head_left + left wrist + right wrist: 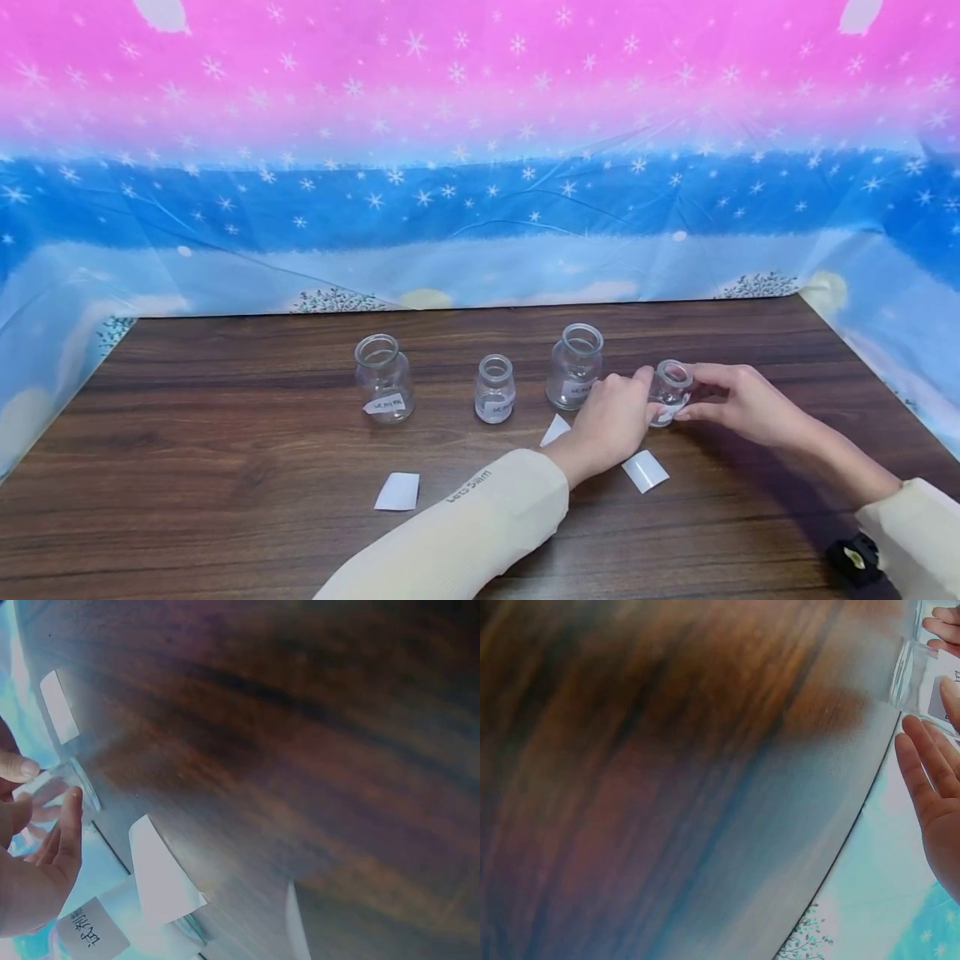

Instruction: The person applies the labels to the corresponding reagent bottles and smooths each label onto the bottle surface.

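Note:
A small clear glass jar (672, 379) stands upright on the table between my two hands, a white label (674, 408) with writing on its near side. From the left, my left hand (609, 421) pinches it between thumb and fingers. My right hand (753, 406) grips it from the right, fingers spread along the glass. In the right wrist view a thumb presses on the jar's label (939, 694). Just left of my left hand is a larger labelled jar (576, 362), partly hidden by that hand.
Another small labelled jar (495, 387) and a large one (384, 375) stand to the left. White paper pieces lie in front: one at left (397, 492), one by the left wrist (556, 429), and a glossy square (647, 472). A black object (853, 560) sits at the right sleeve.

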Demonstrator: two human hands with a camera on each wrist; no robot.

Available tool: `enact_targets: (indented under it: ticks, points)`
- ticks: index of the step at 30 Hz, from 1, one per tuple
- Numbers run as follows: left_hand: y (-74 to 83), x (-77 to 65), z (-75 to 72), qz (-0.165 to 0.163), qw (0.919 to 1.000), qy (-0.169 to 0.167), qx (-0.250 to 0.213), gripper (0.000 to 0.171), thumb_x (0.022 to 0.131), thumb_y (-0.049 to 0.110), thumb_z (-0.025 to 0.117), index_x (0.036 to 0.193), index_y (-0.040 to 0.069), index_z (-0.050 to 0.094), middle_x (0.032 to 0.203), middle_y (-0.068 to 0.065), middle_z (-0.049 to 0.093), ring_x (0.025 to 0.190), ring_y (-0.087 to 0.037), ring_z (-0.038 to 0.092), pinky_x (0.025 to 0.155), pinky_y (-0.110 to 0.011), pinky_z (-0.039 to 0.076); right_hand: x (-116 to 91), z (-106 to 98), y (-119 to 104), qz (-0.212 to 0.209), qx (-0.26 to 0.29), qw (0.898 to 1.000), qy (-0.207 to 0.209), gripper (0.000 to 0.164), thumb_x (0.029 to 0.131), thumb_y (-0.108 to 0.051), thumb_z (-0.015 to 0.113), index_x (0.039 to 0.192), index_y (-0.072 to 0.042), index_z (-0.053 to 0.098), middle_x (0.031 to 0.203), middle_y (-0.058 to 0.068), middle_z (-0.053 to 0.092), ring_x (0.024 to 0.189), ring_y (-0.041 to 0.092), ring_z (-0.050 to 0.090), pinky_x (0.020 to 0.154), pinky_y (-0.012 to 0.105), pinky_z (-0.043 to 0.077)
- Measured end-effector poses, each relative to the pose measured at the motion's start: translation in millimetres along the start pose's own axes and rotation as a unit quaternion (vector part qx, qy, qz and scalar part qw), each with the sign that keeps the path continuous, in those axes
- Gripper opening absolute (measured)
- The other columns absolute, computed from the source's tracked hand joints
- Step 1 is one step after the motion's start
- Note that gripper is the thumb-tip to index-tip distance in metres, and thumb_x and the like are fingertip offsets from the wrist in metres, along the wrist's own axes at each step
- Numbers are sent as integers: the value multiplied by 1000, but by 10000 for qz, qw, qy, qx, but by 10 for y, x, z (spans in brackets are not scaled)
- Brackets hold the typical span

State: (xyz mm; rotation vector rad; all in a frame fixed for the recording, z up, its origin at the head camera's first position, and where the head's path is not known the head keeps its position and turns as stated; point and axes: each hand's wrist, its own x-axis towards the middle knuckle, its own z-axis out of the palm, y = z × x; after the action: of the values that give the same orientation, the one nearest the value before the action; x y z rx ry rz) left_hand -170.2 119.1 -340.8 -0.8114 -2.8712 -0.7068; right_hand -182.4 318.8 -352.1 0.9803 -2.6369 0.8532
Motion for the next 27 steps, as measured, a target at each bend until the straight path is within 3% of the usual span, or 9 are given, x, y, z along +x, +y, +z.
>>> enact_targets:
  ticks: [7,17,27]
  points:
    - [-10,-11,1,-150,9998,54,-98,25,87,36,59,99,15,52,82,1,66,73,-11,63,57,-23,45,-27,40,-40,483,189,9986,-25,46,67,-6,79,106,-9,56,86,-4,66,77,3,61,63,20,48]
    - [-18,-13,-7,-49,9994,45,-336,29,88,32,60,108,13,54,92,1,67,77,-9,63,59,-20,46,-14,156,-120,-71,-716,9957,583,51,58,-3,83,98,-6,52,77,-2,65,69,5,61,59,19,48]
    - [-14,-22,-19,48,9995,-17,-313,22,89,29,59,103,12,55,87,1,66,77,-8,62,60,-20,45,-30,143,-119,-89,-608,9970,475,45,62,-4,82,96,-10,53,79,-2,67,75,8,63,61,18,48]
